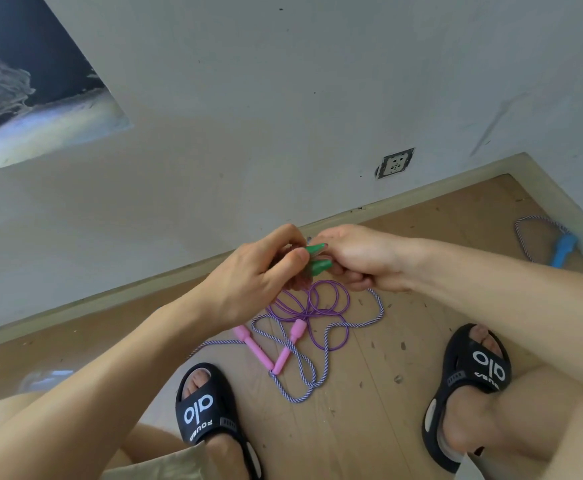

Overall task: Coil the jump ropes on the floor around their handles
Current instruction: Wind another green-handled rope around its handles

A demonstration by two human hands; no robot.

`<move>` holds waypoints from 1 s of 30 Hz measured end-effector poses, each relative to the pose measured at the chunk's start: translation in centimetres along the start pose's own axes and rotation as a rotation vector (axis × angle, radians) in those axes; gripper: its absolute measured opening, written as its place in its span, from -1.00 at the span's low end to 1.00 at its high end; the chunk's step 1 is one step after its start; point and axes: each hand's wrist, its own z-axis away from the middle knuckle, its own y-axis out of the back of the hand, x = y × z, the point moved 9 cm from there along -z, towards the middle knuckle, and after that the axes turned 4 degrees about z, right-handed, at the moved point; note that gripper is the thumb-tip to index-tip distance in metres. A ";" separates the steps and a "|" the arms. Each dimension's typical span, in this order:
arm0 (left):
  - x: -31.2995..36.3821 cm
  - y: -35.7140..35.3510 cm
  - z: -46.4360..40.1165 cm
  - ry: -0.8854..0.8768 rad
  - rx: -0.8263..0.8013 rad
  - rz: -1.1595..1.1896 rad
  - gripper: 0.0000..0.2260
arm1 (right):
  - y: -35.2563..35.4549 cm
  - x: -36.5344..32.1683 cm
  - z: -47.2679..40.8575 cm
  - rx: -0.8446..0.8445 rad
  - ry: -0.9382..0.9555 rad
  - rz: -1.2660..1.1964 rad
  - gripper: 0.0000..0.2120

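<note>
I have one wide camera on my head, aimed forward and down past my knees. It sits close above my left hand and right hand, taking in the wooden floor, my sandals and the wall ahead.

You get soft, even daylight with faint shadows, sharp focus mid-frame, and wide-angle bending at the edges.

Wall socket up-right of the hands on grey wall, dark window opening far upper left, black slides below on wooden floor
</note>
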 end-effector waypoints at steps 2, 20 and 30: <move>-0.8 0.4 -0.2 0.047 0.029 0.027 -0.85 | 0.7 0.0 -0.2 0.018 -0.012 -0.111 -0.73; -2.7 1.7 -0.9 0.185 0.106 0.140 -0.78 | 2.3 -1.5 1.3 -0.038 -0.021 -0.615 -0.72; -2.0 0.5 -1.0 0.176 0.076 0.110 -0.77 | 2.9 -1.0 1.4 0.170 0.014 -0.484 -0.89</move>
